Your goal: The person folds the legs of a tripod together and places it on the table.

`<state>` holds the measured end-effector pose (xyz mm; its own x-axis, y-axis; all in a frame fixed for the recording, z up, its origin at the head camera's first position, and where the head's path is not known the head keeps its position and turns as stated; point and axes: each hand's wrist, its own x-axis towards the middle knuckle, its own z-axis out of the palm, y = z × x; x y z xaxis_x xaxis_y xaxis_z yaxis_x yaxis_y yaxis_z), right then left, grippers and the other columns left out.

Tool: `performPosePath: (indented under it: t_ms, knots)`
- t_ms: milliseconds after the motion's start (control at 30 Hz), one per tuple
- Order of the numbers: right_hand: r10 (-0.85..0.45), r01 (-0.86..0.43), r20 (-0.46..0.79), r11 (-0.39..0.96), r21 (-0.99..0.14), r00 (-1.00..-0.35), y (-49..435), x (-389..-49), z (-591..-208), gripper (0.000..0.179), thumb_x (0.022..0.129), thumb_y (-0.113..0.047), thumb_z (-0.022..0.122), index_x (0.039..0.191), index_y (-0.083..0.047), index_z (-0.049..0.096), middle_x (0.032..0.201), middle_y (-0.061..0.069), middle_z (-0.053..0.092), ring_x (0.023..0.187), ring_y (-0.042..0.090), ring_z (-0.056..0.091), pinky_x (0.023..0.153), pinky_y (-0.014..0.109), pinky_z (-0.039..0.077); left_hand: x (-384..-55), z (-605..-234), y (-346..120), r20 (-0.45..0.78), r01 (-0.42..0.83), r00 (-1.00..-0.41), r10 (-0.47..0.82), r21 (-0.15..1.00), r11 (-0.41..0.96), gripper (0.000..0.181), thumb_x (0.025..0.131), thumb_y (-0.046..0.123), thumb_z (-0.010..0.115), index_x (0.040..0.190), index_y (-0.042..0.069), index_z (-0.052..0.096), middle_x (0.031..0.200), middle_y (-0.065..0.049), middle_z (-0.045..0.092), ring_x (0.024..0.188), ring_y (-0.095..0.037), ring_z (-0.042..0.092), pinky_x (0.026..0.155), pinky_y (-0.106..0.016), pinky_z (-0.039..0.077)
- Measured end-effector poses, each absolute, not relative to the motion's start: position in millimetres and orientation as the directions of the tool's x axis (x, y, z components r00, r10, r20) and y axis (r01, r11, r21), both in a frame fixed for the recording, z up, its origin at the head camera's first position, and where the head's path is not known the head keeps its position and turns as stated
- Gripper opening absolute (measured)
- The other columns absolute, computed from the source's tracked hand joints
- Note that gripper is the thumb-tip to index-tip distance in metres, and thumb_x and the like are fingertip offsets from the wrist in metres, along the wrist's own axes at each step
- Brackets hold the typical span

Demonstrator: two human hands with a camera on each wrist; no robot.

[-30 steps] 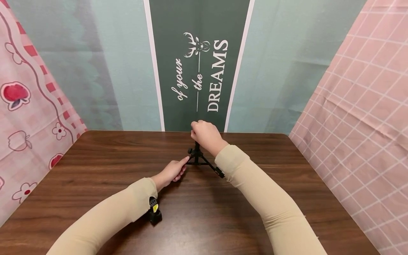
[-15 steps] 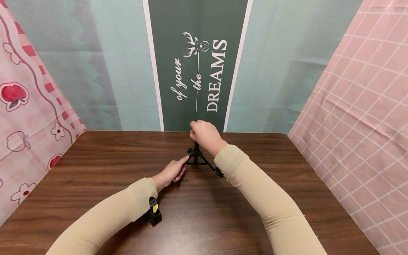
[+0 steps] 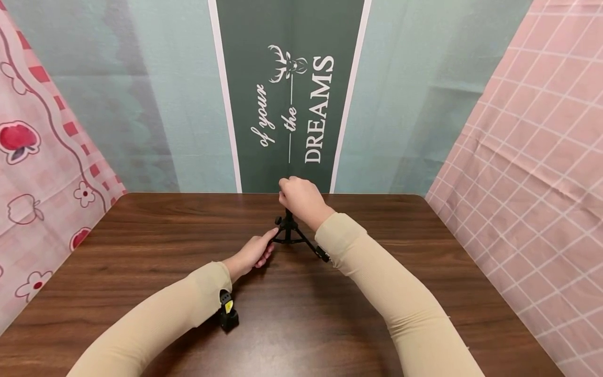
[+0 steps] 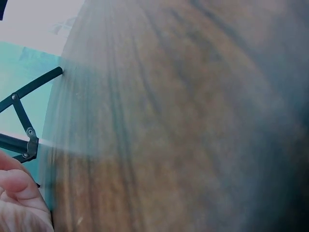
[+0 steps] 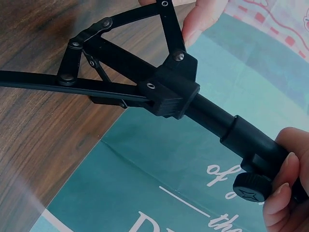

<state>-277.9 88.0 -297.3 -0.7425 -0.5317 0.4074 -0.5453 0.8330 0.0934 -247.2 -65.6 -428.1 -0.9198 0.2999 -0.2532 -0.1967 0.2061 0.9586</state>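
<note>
A black tripod stand point(image 3: 288, 227) stands at the back middle of the table with its legs spread. My right hand point(image 3: 305, 200) grips its pole from above. In the right wrist view a round knob point(image 5: 252, 187) sticks out beside those curled fingers point(image 5: 282, 186), and the hub point(image 5: 171, 89) joins the legs and the pole. My left hand point(image 3: 250, 253) holds the left leg, its thumb lying along it. The left wrist view has part of that hand point(image 4: 19, 193) at the lower left, below jointed leg struts point(image 4: 37, 84). The pole's top is hidden by my right hand.
The brown wooden table point(image 3: 301, 314) lies under both arms. Behind it hangs a green cloth point(image 3: 292, 31) with white lettering. Pink patterned cloths hang at the left point(image 3: 52, 157) and right point(image 3: 523, 157). A black wrist device point(image 3: 229, 313) sits at my left cuff.
The head view has drifted very slightly. Both hands keep the same hold on the tripod, and no clear movement of it shows.
</note>
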Motion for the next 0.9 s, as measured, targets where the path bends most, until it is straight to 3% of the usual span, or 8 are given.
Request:
performPosePath:
  t_ms: [400, 533, 667, 800, 900]
  knots:
    - [-0.533, -0.55, 0.421, 0.83, 0.094, -0.734, 88.6, -275.8, -296.4, 0.014, 0.09, -0.009, 0.052, 0.078, -0.006, 0.058, 0.066, 0.006, 0.051, 0.057, 0.017, 0.052, 0.053, 0.029, 0.047, -249.0, -424.4, -66.8, -0.284, -0.214, -0.899, 0.333, 0.949, 0.231, 0.06, 0.092, 0.06, 0.039, 0.064, 0.008, 0.048, 0.055, 0.0, 0.042, 0.04, -0.009, 0.036, 0.042, -0.022, 0.03]
    - [-0.532, -0.548, 0.422, 0.831, 0.095, -0.734, 88.5, -275.7, -296.1, 0.013, 0.09, -0.009, 0.053, 0.079, -0.005, 0.059, 0.066, 0.006, 0.051, 0.058, 0.017, 0.053, 0.054, 0.029, 0.048, -248.9, -415.5, -68.3, -0.336, -0.226, -0.884, 0.325, 0.916, 0.332, 0.065, 0.094, 0.06, 0.034, 0.079, 0.003, 0.06, 0.066, -0.002, 0.057, 0.044, -0.01, 0.044, 0.044, -0.022, 0.033]
    - [-0.529, -0.543, 0.418, 0.834, 0.097, -0.738, 88.3, -275.3, -295.2, 0.013, 0.09, -0.01, 0.053, 0.08, -0.005, 0.06, 0.067, 0.007, 0.052, 0.059, 0.018, 0.055, 0.056, 0.03, 0.049, -247.4, -403.0, -67.5, -0.334, -0.162, -0.897, 0.288, 0.857, 0.488, 0.069, 0.095, 0.059, 0.029, 0.09, 0.0, 0.064, 0.075, -0.006, 0.066, 0.045, -0.013, 0.045, 0.041, -0.022, 0.031]
    - [-0.528, -0.542, 0.411, 0.835, 0.093, -0.744, 87.5, -275.2, -294.9, 0.013, 0.09, -0.01, 0.054, 0.08, -0.005, 0.06, 0.068, 0.007, 0.053, 0.06, 0.018, 0.056, 0.057, 0.03, 0.05, -246.0, -396.4, -64.6, -0.278, -0.071, -0.92, 0.275, 0.81, 0.582, 0.07, 0.097, 0.055, 0.028, 0.083, -0.003, 0.065, 0.072, -0.011, 0.067, 0.049, -0.016, 0.049, 0.044, -0.024, 0.034]
    - [-0.528, -0.54, 0.402, 0.836, 0.092, -0.748, 86.3, -276.8, -296.7, 0.013, 0.091, -0.01, 0.053, 0.08, -0.005, 0.059, 0.068, 0.006, 0.053, 0.06, 0.017, 0.055, 0.057, 0.029, 0.049, -245.9, -397.6, -64.0, -0.234, -0.011, -0.934, 0.269, 0.774, 0.633, 0.071, 0.098, 0.054, 0.026, 0.074, -0.001, 0.064, 0.068, -0.009, 0.065, 0.058, -0.018, 0.054, 0.056, -0.027, 0.04]
